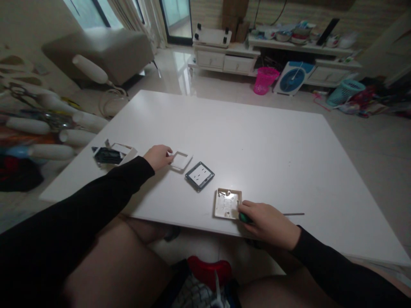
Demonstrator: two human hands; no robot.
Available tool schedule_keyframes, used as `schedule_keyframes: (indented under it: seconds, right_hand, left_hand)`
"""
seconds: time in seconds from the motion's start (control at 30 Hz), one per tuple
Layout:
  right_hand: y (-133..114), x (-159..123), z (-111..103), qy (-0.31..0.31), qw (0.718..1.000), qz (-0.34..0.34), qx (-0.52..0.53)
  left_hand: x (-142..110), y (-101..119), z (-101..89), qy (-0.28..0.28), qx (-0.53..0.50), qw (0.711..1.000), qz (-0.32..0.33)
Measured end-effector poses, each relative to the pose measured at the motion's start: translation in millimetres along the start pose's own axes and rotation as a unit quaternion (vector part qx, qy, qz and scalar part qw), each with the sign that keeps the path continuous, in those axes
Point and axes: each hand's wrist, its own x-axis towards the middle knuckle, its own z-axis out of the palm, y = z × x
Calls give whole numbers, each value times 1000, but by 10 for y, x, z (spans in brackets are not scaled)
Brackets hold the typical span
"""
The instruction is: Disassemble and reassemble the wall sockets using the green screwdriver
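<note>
white plastic frame (pixel 188 162) at the left hand's (pixel 158 157) fingertips, its near edge seemingly pinched; i cannot tell whether it is lifted off the counter (pixel 257 141). the hands are well apart. the right hand (pixel 268 220) is wrapped round a screwdriver (pixel 294 214), shaft pointing back past the hand, fingertips at the edge of an open square box (pixel 221 209). a socket plate (pixel 199 176) lies face up between the hands, touching neither.

the step in hand looks like handling separate socket parts; shifting the frame calls for a light grip on its rim, and using the screwdriver would call for turning its shaft forward.

left of the left hand sits a clutter of dark and white pieces (pixel 112 154). the right hand hides part of the box's edge, and the plate occupies the gap between the hands. far beyond both, a pink basket (pixel 266 79) stands on the floor.
</note>
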Motion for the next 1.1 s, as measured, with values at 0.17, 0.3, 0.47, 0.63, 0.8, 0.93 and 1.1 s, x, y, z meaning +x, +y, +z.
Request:
schedule_keyframes:
  seconds: [0.17, 0.3, 0.47, 0.63, 0.8, 0.93, 1.1]
  right_hand:
    - [9, 4, 20, 5, 1000, -3, -2]
    - [14, 3, 32, 9, 1000, -5, 1]
    - [3, -3, 20, 7, 1000, -4, -2]
    - [-19, -2, -1, 0, 1000, -4, 6]
    - [-27, 4, -12, -3, 1000, -2, -5]
    - [-20, 0, -3, -5, 1000, -1, -2]
    - [-2, -7, 30, 7, 1000, -12, 3]
  left_hand:
    - [7, -42, 76, 13, 3, 1000, -15]
    - [-29, 41, 170, 17, -8, 1000, 2]
    - [-113, 177, 129, 36, -45, 993, 102]
    - [-281, 311, 99, -36, -127, 895, 426]
    - [-326, 396, 260, -45, -113, 870, 478]
    - [-276, 411, 301, -46, -137, 881, 451]
    - [-328, 482, 171, -33, -201, 929, 309]
